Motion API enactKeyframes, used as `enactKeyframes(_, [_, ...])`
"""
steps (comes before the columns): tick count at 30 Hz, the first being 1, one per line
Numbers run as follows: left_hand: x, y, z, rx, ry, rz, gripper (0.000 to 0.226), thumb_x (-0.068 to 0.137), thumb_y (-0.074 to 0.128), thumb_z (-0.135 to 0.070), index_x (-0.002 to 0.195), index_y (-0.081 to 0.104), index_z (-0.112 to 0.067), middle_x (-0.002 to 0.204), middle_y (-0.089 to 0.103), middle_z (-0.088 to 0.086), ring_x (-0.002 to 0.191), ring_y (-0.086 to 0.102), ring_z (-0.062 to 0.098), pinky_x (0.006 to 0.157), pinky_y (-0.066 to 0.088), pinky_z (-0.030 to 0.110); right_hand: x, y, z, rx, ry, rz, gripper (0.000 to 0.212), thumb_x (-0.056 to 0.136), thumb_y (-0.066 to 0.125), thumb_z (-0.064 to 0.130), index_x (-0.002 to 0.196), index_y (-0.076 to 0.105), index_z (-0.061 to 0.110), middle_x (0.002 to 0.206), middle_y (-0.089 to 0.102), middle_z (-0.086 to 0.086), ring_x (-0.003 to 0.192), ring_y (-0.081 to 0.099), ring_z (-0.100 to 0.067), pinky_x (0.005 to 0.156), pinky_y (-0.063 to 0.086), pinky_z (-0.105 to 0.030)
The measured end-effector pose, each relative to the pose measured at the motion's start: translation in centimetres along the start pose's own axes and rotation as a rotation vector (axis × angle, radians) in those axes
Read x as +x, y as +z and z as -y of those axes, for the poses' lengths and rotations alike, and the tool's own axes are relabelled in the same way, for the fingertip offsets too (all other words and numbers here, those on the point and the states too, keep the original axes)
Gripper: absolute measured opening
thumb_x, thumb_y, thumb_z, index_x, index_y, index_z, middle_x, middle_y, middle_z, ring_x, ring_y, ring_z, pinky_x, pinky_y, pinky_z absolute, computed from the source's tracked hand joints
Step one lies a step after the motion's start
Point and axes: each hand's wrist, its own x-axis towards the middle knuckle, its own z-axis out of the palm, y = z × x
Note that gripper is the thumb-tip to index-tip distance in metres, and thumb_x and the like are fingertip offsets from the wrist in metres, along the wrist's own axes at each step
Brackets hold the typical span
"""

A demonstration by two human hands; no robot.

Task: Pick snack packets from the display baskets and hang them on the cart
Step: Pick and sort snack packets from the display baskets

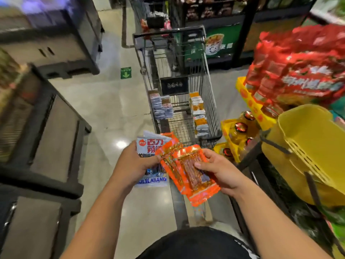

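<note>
My left hand [135,163] grips a stack of white-and-blue snack packets [149,143] printed with red characters. My right hand [217,170] holds several orange snack packets [186,172] that fan out below the white ones; my left thumb also touches their top edge. Straight ahead stands a wire shopping cart [207,94]. Rows of white packets [160,107] hang along its left inner side and orange-and-white packets [198,113] along its right inner side. Both hands are just in front of the cart's near end.
A yellow plastic basket [306,146] sits at my right, with large red snack bags [298,71] piled behind it and bottles in yellow trays [240,131] below. Dark crates [46,131] line the left side. A polished floor aisle runs between them.
</note>
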Motion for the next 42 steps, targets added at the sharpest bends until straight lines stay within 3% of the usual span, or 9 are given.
enactKeyframes(4, [4.2,0.0,-3.0,0.041,-0.007,-0.002,0.031,0.078,0.083,0.0,0.099,0.07,-0.018,0.084,0.079,-0.007,0.076,0.074,0.009,0.059,0.054,0.015,6.0,-1.3,5.3,-0.058,0.065,0.164,0.048,0.085,0.071,-0.003,0.13,0.056,0.003,0.117,0.07,-0.022,0.101,0.071,-0.031,0.087,0.059,-0.042])
enactKeyframes(7, [7.5,1.0,-4.3,0.081,0.016,-0.082,0.034,0.076,0.085,-0.003,0.101,0.069,-0.02,0.086,0.078,-0.007,0.077,0.074,0.008,0.057,0.051,0.013,10.3,-1.5,8.7,-0.189,0.128,0.298,0.049,0.087,0.074,0.007,0.132,0.057,0.001,0.125,0.066,-0.026,0.107,0.068,-0.033,0.092,0.057,-0.042])
enactKeyframes(14, [13.5,3.7,-4.2,-0.104,-0.054,-0.262,0.033,0.084,0.08,-0.006,0.109,0.065,-0.022,0.095,0.078,-0.005,0.088,0.075,0.014,0.067,0.058,0.023,17.4,-2.9,12.0,-0.124,0.171,0.263,0.044,0.084,0.071,0.004,0.127,0.06,0.004,0.113,0.072,-0.02,0.095,0.073,-0.027,0.081,0.06,-0.039])
enactKeyframes(18, [16.3,3.8,-2.9,-0.15,-0.116,-0.273,0.041,0.084,0.081,-0.011,0.121,0.065,-0.017,0.107,0.078,-0.001,0.099,0.074,0.018,0.09,0.058,0.042,20.2,-3.7,12.2,-0.044,0.24,0.273,0.051,0.087,0.071,0.0,0.134,0.055,0.007,0.12,0.069,-0.022,0.104,0.07,-0.034,0.093,0.056,-0.05])
enactKeyframes(22, [19.9,4.1,-1.2,-0.05,-0.151,-0.357,0.042,0.082,0.084,-0.018,0.118,0.064,-0.02,0.105,0.076,-0.005,0.095,0.073,0.014,0.088,0.059,0.043,23.0,-3.3,12.3,-0.16,0.252,0.226,0.049,0.09,0.07,0.001,0.134,0.052,0.014,0.118,0.07,-0.019,0.103,0.07,-0.032,0.092,0.057,-0.052])
enactKeyframes(26, [24.8,3.5,-0.1,-0.109,-0.197,-0.302,0.038,0.082,0.084,-0.022,0.115,0.064,-0.023,0.104,0.076,-0.004,0.094,0.073,0.017,0.081,0.061,0.038,26.3,-2.9,12.3,-0.159,0.254,0.09,0.045,0.089,0.068,-0.004,0.13,0.054,0.008,0.111,0.072,-0.019,0.095,0.072,-0.029,0.082,0.06,-0.045])
enactKeyframes(29, [28.5,1.2,-0.2,-0.206,-0.193,-0.237,0.03,0.087,0.078,-0.016,0.115,0.068,-0.018,0.103,0.078,-0.002,0.092,0.074,0.013,0.073,0.057,0.023,28.4,-3.5,12.3,0.04,0.262,-0.03,0.052,0.088,0.066,-0.006,0.136,0.049,0.001,0.128,0.062,-0.032,0.097,0.07,-0.036,0.086,0.059,-0.054])
enactKeyframes(36, [38.9,-5.0,0.9,-0.24,-0.257,-0.099,0.033,0.089,0.076,-0.014,0.121,0.068,-0.019,0.108,0.077,-0.001,0.098,0.073,0.016,0.075,0.057,0.029,33.2,-4.3,12.1,0.074,0.215,-0.392,0.052,0.09,0.065,-0.004,0.133,0.053,0.024,0.121,0.068,-0.024,0.108,0.068,-0.045,0.091,0.052,-0.068])
enactKeyframes(42, [45.1,-5.5,2.3,-0.197,-0.309,-0.021,0.029,0.087,0.078,-0.008,0.11,0.067,-0.022,0.1,0.075,-0.005,0.086,0.073,0.007,0.069,0.057,0.024,36.3,-1.9,9.8,-0.073,0.166,-0.631,0.046,0.086,0.071,-0.001,0.122,0.055,0.025,0.117,0.07,-0.014,0.102,0.072,-0.034,0.087,0.058,-0.059])
